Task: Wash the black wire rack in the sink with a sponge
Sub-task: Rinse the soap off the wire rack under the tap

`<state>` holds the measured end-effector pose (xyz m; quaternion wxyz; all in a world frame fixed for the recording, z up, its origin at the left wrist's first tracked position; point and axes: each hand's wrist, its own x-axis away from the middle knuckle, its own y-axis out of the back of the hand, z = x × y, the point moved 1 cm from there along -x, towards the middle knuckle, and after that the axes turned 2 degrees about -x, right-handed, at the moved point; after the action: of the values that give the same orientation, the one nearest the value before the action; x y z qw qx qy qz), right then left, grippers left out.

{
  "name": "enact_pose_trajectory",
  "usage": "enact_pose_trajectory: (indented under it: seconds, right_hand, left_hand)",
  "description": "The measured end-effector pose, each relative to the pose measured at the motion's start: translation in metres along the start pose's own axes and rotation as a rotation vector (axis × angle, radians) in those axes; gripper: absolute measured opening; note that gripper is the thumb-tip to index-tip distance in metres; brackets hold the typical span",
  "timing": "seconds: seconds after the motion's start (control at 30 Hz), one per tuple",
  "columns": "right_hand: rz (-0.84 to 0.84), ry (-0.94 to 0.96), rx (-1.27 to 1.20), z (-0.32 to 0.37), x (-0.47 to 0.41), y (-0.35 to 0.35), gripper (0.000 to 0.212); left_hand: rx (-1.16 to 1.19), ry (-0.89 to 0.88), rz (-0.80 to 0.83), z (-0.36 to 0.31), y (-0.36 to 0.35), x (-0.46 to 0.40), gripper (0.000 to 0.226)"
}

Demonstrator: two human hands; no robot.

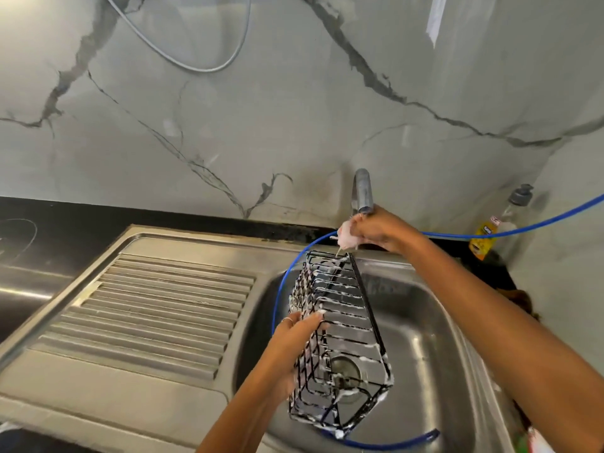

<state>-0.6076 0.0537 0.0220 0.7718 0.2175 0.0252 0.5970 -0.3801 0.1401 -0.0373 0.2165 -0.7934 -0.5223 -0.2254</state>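
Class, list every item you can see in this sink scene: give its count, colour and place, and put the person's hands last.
Black wire rack: one, black with white foam, held over the basin.
Pale sponge: one, pinkish white, under the tap.
Steel sink: one, silver, ribbed drainboard on its left.
Metal tap: one, grey, behind the basin.
Blue hose: one, blue, from the right into the basin.
Soap bottle: one, clear with yellow label, right corner.
Grey cable: one, on the marble wall.
Left hand: grips the rack.
Right hand: squeezes the sponge.

Soapy black wire rack (340, 338) over sink (434, 354)
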Motion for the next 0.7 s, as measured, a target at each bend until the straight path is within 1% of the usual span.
enact_pose_trajectory:
  seconds: [0.07,0.13,0.2,0.27,0.3,0.4,0.47,0.53,0.63,0.7]
  right_hand:
    - [-0.012,-0.012,-0.012,-0.001,0.007,0.004,0.015]
    - [0.012,-0.017,-0.001,-0.001,0.016,0.005,0.009]
    - [-0.010,0.021,0.173,0.001,0.028,0.005,0.008]
    - [-0.030,0.102,0.410,-0.002,0.048,-0.002,0.016]
    - [-0.023,0.153,0.481,-0.006,0.063,-0.010,0.020]
    - [0.038,0.305,0.623,-0.023,0.108,-0.030,0.038]
    - [0.089,0.345,0.654,-0.036,0.121,-0.038,0.047]
    - [0.082,0.305,0.704,-0.044,0.118,-0.040,0.053]
    - [0.013,0.184,0.757,-0.044,0.085,-0.037,0.058]
    - [-0.024,0.114,0.748,-0.042,0.048,-0.032,0.058]
  left_hand:
    - [-0.010,-0.003,0.001,-0.003,-0.008,-0.004,0.047]
    - [-0.015,-0.016,0.011,-0.009,-0.016,-0.007,0.054]
    - [0.001,-0.017,0.034,-0.012,-0.024,-0.010,0.051]
    - [0.011,-0.028,0.062,-0.018,-0.030,-0.007,0.043]
    - [0.019,-0.029,0.069,-0.020,-0.031,-0.007,0.041]
    - [0.049,-0.030,0.070,-0.022,-0.034,-0.011,0.048]
    - [0.050,-0.045,0.074,-0.023,-0.034,-0.013,0.051]
    - [0.020,-0.060,0.096,-0.025,-0.036,-0.011,0.041]
    - [-0.043,-0.075,0.115,-0.024,-0.037,-0.007,0.017]
    - [-0.049,-0.074,0.130,-0.021,-0.036,-0.006,0.016]
